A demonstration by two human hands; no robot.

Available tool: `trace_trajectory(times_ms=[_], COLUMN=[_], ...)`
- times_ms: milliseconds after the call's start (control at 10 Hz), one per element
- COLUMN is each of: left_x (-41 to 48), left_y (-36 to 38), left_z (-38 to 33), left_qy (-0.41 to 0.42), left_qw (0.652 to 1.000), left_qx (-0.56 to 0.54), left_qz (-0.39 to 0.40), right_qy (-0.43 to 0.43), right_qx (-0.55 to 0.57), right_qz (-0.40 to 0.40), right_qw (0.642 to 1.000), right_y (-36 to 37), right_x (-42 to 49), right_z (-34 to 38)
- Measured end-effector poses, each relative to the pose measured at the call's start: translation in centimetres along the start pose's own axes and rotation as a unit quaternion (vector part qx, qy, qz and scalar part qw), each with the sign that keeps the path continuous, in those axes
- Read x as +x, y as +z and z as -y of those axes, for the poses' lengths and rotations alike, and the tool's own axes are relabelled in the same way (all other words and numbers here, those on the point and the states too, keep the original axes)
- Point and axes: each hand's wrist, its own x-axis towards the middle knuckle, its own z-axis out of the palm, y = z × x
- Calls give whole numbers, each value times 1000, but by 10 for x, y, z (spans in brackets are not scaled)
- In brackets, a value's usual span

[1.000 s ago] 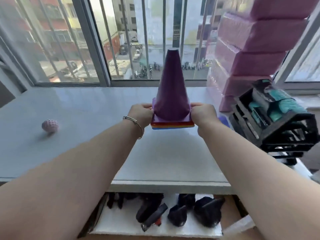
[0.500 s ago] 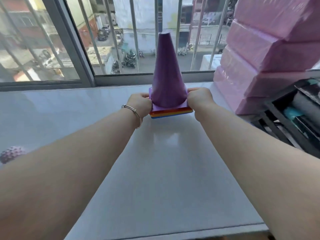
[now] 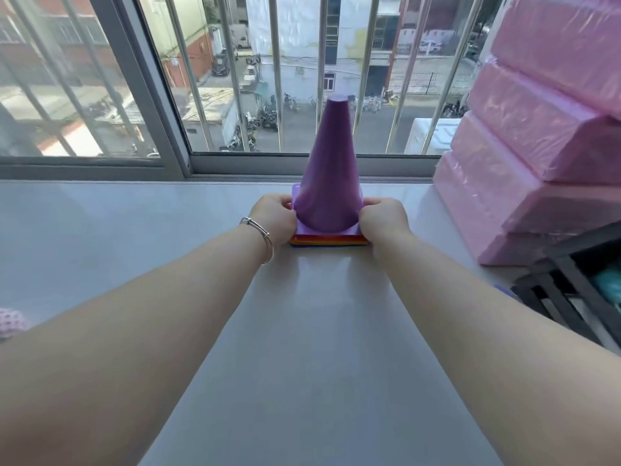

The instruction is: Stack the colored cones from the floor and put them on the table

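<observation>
You have the stack of cones [image 3: 331, 183] standing upright at the far side of the tabletop [image 3: 302, 331] by the window, your left hand [image 3: 274, 215] and right hand [image 3: 383, 220] gripping its base, so only letting go seems left.

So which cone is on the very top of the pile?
The purple cone. It is the only one whose whole body shows; the others beneath peek out only as thin red, orange and blue base edges.
</observation>
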Motion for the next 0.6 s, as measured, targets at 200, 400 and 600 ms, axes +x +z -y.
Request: trace_trajectory(times_ms=[200, 400, 600], left_x=[5, 2, -24], left_y=[0, 0, -6], left_z=[-3, -3, -25], left_qy=[1, -9, -11], left_qw=[999, 997, 992], left_qx=[39, 75, 120], left_qz=[1, -4, -38], right_qy=[2, -15, -61], right_qx=[-25, -69, -109], right_qz=[2, 11, -19], right_qw=[1000, 997, 992], right_y=[-2, -5, -14], right_x=[7, 5, -12], right_z=[-2, -2, 2])
